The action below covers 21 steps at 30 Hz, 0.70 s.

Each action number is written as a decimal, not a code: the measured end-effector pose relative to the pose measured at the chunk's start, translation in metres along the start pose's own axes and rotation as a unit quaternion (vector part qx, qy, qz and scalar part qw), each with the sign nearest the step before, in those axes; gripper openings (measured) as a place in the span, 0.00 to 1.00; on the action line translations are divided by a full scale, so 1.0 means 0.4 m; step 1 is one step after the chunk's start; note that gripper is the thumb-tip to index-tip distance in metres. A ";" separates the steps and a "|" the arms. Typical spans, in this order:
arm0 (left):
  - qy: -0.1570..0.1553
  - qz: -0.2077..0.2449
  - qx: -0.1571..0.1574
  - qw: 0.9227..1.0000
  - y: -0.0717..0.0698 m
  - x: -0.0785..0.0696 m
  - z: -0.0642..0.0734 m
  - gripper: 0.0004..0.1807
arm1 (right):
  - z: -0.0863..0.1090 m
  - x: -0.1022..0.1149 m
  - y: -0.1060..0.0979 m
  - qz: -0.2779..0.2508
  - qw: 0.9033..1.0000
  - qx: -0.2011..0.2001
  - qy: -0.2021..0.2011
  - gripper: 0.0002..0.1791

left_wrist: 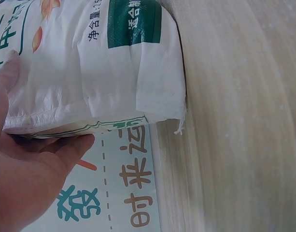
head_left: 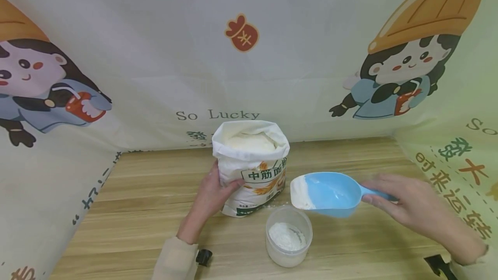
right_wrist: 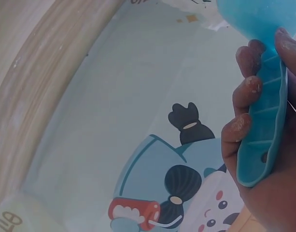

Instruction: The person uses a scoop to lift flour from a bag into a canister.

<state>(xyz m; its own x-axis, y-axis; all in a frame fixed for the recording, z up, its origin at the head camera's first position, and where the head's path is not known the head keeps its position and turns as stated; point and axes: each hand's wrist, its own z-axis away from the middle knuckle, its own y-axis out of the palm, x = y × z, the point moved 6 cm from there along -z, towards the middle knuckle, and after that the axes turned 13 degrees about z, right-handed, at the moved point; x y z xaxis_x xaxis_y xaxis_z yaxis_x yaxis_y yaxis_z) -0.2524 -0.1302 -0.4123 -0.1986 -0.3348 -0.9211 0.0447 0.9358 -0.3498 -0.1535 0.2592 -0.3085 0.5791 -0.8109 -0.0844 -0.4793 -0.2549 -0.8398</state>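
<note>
A white bag of flour [head_left: 254,176] stands upright on the table with its top rolled open and flour inside. My left hand [head_left: 212,195] grips its left side, thumb on the front and fingers behind the side edge [left_wrist: 36,169]. In my right hand [head_left: 408,198] is the handle of a light blue scoop [head_left: 330,191], fingers wrapped round it [right_wrist: 268,121]. White flour coats the scoop's front lip. The scoop is held just right of and above a clear round tub [head_left: 288,257], which has some flour [head_left: 287,236] in it.
The wood-grain table [head_left: 136,211] has a little spilled flour between bag and tub. Printed cloth [head_left: 303,55] with cartoon figures hangs along the back and both sides, close behind the bag.
</note>
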 end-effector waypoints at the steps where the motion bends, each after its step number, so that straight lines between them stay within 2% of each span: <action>1: -0.001 0.000 0.000 1.000 0.000 0.000 0.000 0.47 | 0.001 0.001 0.000 0.000 1.000 0.006 -0.001 0.15; 15: -0.005 -0.003 0.002 1.000 0.002 0.005 -0.001 0.46 | 0.008 0.022 0.011 0.018 0.998 0.053 -0.030 0.14; 21: -0.005 0.001 0.000 1.000 0.001 0.004 -0.002 0.47 | -0.003 0.030 0.005 0.014 0.997 0.049 -0.052 0.12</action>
<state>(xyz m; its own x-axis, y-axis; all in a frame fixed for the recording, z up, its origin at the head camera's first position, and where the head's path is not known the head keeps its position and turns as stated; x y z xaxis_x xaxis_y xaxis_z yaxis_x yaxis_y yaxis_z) -0.2534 -0.1303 -0.4140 -0.1894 -0.3336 -0.9235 0.0452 0.9365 -0.3476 -0.1482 0.2482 -0.3106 0.6342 -0.7566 -0.1594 -0.4327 -0.1764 -0.8841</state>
